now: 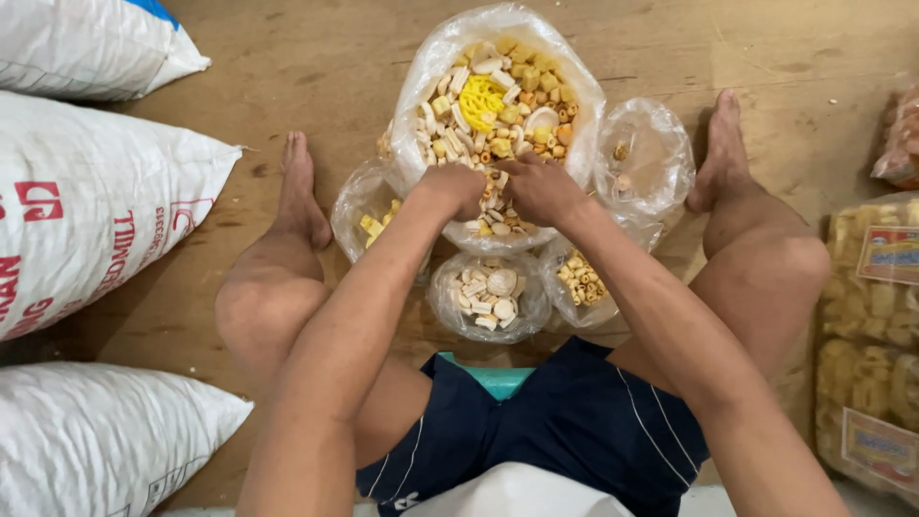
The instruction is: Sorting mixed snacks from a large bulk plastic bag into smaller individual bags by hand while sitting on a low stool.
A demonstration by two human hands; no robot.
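Observation:
A large clear plastic bag [436, 67] stands open on the wooden floor between my feet, full of mixed dry crackers in yellow, orange and cream shapes [498, 105]. My left hand [450, 189] and my right hand [538, 189] both reach into its near side, fingers curled down among the pieces. Whether either hand holds any pieces is hidden. Around the big bag sit smaller clear bags: one with yellow pieces [369, 222], one with round cream pieces [488, 295], one with small tan pieces [579, 278], and a nearly empty one [643, 158].
Three white woven sacks [86, 201] lie along the left side. Packed bags of yellow crackers [871, 316] are stacked at the right edge. I sit on a low teal stool [493, 378] with my knees spread wide.

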